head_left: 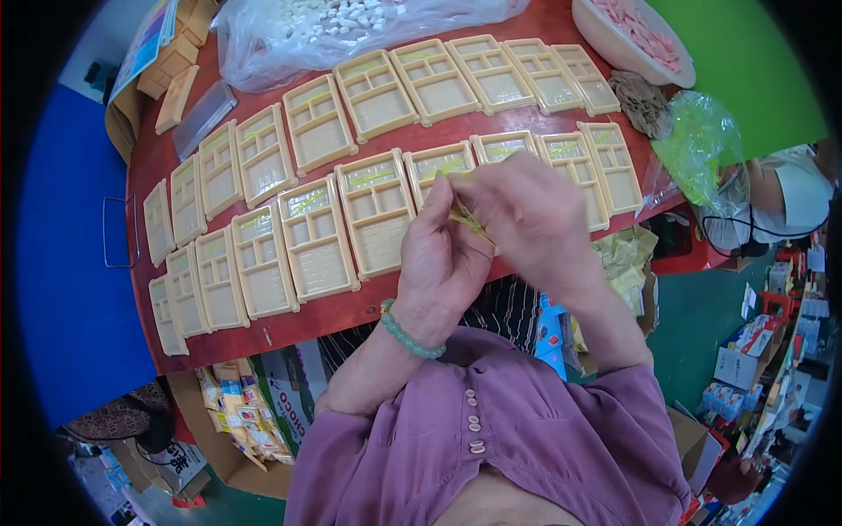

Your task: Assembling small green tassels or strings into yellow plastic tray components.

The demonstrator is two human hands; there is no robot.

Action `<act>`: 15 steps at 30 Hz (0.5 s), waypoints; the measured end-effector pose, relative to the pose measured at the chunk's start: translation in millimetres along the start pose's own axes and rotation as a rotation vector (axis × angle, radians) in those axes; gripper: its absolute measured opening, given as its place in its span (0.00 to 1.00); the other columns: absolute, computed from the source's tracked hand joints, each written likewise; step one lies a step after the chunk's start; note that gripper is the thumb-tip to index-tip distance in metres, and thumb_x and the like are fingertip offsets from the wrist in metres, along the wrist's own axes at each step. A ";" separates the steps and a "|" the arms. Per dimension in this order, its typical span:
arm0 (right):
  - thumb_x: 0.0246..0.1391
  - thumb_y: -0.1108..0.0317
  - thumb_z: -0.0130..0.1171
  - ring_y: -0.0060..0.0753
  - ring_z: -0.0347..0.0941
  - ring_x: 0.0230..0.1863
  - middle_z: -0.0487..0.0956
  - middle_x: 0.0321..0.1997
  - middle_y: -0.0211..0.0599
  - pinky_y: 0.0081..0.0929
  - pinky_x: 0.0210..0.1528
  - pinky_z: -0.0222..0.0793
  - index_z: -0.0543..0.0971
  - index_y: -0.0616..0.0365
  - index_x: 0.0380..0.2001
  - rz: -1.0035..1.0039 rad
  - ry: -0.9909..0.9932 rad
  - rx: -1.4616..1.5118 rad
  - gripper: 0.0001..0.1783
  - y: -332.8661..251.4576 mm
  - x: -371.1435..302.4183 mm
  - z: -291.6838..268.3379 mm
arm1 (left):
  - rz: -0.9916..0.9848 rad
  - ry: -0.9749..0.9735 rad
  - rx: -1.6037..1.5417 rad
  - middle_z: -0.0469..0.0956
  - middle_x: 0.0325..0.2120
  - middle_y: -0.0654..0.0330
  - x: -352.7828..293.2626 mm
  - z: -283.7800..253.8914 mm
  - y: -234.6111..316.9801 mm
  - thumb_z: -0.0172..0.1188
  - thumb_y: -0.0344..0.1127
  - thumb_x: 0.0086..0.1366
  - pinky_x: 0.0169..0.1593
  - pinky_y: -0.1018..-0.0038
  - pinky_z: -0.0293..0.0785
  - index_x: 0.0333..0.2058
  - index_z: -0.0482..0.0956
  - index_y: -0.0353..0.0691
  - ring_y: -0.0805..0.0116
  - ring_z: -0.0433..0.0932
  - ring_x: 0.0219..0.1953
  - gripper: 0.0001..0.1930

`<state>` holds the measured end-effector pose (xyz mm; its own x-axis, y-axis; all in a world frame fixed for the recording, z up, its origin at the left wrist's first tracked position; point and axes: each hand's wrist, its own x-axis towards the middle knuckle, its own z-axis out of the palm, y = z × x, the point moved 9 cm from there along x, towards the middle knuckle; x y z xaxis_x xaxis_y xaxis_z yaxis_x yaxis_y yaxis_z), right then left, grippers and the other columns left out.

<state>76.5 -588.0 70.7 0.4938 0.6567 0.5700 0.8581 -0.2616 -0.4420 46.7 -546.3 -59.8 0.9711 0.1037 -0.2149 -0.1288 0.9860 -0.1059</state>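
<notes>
My left hand is raised palm up over the front row of trays, its fingers curled around a small bunch of thin yellow-green strips. A green bead bracelet circles that wrist. Close against it is my right hand, smeared by motion, with its fingertips near the left thumb and the strips. What the right fingers hold, if anything, cannot be made out. Beneath both hands stand cream compartment trays in two curved rows. Many of them have yellow-green pieces in the far compartment.
A plastic bag of small white pieces lies on the far side of the red table. At the far right are a white basin of pink pieces, a brown cloth and a clear bag. A carton of packets stands below.
</notes>
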 end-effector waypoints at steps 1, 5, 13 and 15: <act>0.47 0.73 0.62 0.30 0.76 0.27 0.77 0.26 0.36 0.24 0.28 0.70 0.79 0.60 0.29 0.030 -0.012 0.153 0.05 10.6 6.4 -3.4 | 0.047 0.088 0.084 0.77 0.38 0.59 -0.2 -5.9 4.1 0.44 0.43 0.71 0.44 0.74 0.74 0.41 0.73 0.37 0.70 0.76 0.38 0.15; 0.54 0.69 0.59 0.22 0.72 0.26 0.77 0.26 0.35 0.20 0.28 0.67 0.80 0.62 0.33 0.279 -0.113 0.125 0.08 86.4 48.0 -3.3 | -0.070 -0.086 0.063 0.71 0.29 0.62 -2.1 -4.4 1.1 0.43 0.41 0.72 0.22 0.85 0.65 0.41 0.71 0.38 0.77 0.67 0.24 0.13; 0.54 0.69 0.57 0.42 0.75 0.33 0.78 0.33 0.40 0.31 0.37 0.70 0.79 0.59 0.36 -0.168 -0.167 -0.205 0.08 192.1 111.3 56.6 | -0.052 0.016 0.203 0.65 0.23 0.67 -11.3 2.6 11.8 0.42 0.42 0.72 0.16 0.86 0.53 0.40 0.70 0.39 0.81 0.59 0.17 0.13; 0.53 0.69 0.56 0.48 0.75 0.38 0.77 0.35 0.41 0.35 0.40 0.70 0.79 0.57 0.36 -0.158 -0.191 -0.350 0.08 211.3 117.0 65.3 | -0.049 0.012 0.221 0.66 0.23 0.67 -11.8 3.6 15.1 0.42 0.42 0.72 0.16 0.86 0.53 0.40 0.71 0.39 0.81 0.59 0.17 0.13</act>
<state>306.4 -520.2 -1.2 0.3456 0.8185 0.4589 0.9335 -0.3499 -0.0790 34.0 -532.2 -55.4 0.9725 0.0545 -0.2265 -0.0329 0.9946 0.0983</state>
